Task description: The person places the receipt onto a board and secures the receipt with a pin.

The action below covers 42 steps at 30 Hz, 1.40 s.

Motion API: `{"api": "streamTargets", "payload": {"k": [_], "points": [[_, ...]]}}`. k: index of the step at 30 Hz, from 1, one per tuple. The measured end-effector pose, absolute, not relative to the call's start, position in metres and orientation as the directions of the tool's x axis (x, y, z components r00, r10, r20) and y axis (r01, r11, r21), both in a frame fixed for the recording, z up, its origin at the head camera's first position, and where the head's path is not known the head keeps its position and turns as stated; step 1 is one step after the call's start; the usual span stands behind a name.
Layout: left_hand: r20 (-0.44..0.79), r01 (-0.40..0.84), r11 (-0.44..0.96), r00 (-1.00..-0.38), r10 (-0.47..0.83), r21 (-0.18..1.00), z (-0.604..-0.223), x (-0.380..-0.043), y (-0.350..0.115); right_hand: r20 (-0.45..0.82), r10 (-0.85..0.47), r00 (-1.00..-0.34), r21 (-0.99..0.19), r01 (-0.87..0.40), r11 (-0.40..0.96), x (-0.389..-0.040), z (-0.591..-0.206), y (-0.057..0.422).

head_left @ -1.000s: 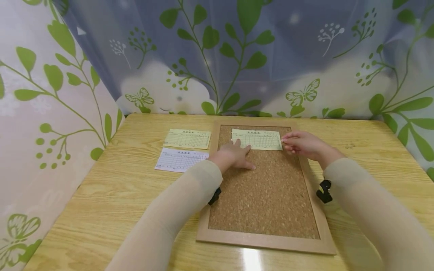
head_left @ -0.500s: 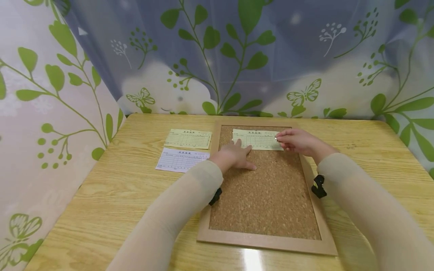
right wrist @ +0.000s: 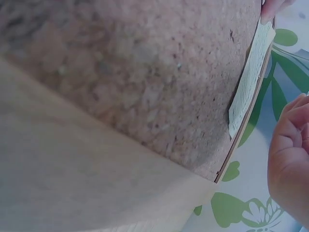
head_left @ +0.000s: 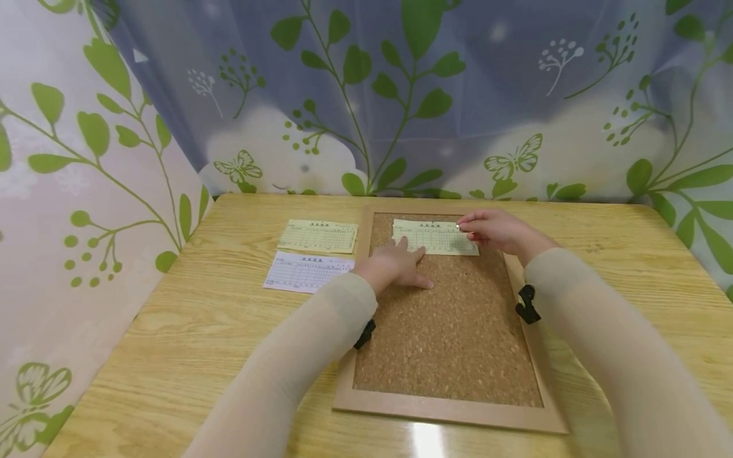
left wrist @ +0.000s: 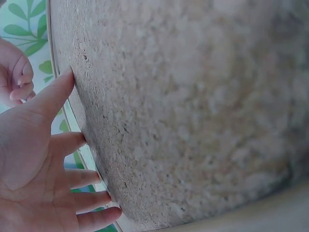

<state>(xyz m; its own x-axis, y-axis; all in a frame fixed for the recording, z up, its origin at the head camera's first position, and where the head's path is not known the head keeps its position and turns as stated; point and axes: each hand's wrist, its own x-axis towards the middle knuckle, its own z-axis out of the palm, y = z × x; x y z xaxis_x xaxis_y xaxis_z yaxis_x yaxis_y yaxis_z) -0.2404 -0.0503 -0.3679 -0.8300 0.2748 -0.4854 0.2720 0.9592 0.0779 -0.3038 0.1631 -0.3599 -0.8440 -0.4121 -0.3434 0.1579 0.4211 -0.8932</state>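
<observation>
A yellow printed form slip (head_left: 438, 240) lies across the top of the framed cork board (head_left: 446, 337). My left hand (head_left: 397, 262) rests on the slip's lower left part and the cork, fingers spread; the left wrist view shows its fingers (left wrist: 72, 145) straight, touching the board. My right hand (head_left: 498, 230) is over the slip's right end, thumb and forefinger pinching a tiny pale push pin (head_left: 459, 226) near its upper right corner. In the right wrist view the right hand (right wrist: 292, 150) has curled fingers and appears apart from the slip (right wrist: 251, 77); the pin is hard to make out there.
Left of the board, a yellow form slip (head_left: 318, 236) and a white form slip (head_left: 306, 271) lie on the wooden table (head_left: 195, 331). The board's raised wooden frame (head_left: 452, 412) surrounds the cork. A leaf-patterned curtain (head_left: 412, 140) hangs along the table's back edge.
My right hand has moved left with the push pin, from beside the slip's right edge to over its upper right part. The left hand has stayed in place on the slip.
</observation>
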Motion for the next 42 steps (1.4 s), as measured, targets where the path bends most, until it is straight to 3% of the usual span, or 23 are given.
{"api": "streamTargets", "payload": {"k": [42], "points": [[-0.483,0.288,0.957,-0.833,0.27,0.039,-0.368,-0.24,-0.05,-0.4,-0.374,-0.837,-0.872,0.223,0.436,-0.331,-0.361,0.13]]}}
